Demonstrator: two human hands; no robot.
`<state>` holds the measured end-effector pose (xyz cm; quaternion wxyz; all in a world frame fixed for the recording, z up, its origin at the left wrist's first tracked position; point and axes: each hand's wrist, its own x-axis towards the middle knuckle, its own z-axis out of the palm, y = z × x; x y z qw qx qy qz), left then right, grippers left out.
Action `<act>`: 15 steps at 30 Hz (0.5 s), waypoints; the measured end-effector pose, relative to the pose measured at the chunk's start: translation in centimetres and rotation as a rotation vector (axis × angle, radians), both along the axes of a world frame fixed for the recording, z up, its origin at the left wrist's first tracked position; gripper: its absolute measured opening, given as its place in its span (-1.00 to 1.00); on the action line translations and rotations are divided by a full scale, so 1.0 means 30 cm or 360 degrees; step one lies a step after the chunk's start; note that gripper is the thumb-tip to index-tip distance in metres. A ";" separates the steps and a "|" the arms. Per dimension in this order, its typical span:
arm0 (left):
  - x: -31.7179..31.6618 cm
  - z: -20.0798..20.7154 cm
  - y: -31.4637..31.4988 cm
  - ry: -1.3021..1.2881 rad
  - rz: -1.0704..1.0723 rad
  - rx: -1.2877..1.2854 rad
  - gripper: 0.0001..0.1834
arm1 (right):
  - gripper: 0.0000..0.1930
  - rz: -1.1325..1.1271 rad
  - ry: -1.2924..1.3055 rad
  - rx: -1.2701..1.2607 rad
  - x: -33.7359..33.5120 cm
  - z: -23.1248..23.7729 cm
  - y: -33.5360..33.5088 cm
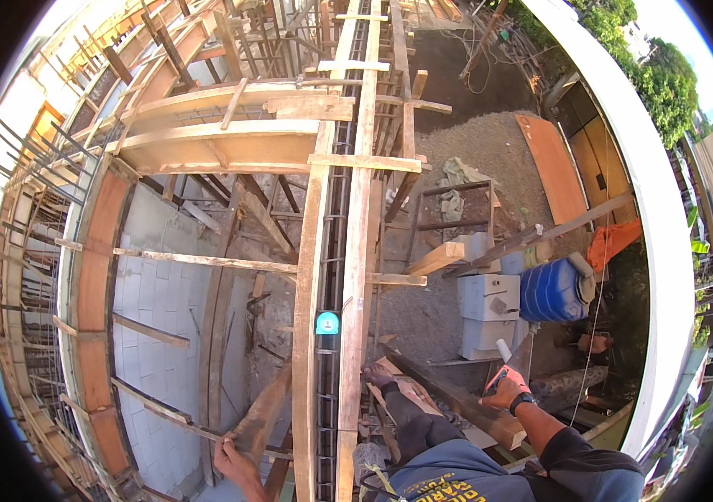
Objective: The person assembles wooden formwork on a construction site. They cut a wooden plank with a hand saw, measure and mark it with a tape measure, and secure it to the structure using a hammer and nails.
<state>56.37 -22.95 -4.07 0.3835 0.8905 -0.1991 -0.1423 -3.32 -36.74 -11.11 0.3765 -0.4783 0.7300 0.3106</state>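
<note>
Dark long sleeves w/ blue-grey shirt, black wristwatch (523, 400) on right wrist, dark trousers.

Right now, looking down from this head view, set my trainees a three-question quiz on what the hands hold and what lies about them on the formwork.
1. True or false: the right hand is empty.
2. What does the left hand grip? A) a wooden plank B) the blue barrel C) the tape measure
3. What small teal thing rests on top of the beam formwork, over the rebar cage?

Key:
1. False; it holds a hammer with an orange-red grip.
2. A; it grips the wooden plank, while the blue barrel stands on the ground below.
3. The tape measure.
</note>
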 end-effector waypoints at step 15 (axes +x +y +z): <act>0.002 0.027 -0.009 -0.0200 -0.0065 0.0118 -0.66 | -0.22 0.0113 -0.0119 -0.0038 0.018 0.120 0.098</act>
